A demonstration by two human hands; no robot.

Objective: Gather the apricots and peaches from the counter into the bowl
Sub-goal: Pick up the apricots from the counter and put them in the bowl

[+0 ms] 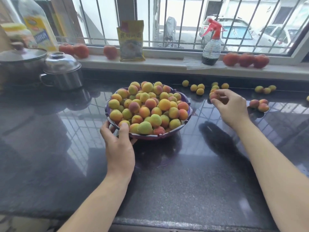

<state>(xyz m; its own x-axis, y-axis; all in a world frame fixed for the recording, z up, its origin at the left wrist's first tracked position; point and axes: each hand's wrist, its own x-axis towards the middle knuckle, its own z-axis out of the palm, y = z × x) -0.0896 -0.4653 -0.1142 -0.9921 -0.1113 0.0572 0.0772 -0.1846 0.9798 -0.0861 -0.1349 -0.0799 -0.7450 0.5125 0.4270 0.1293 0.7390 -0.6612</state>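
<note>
A purple bowl (189, 110) heaped with several apricots (147, 106) stands mid-counter. My left hand (119, 141) grips its near-left rim, thumb over the edge. To the right of the bowl my right hand (231, 106) pinches a pink-orange apricot (213, 95) in its fingertips just above the counter. Loose apricots lie behind it along the back (197, 88), a group of three farther right (265, 89), and reddish ones (259, 105) sit to the right of my right hand.
Two lidded steel pots (61, 72) stand at the back left on the dark polished counter (167, 173). On the windowsill are red peaches (245, 60), a yellow packet (132, 41), a spray bottle (211, 47) and an oil bottle (39, 25).
</note>
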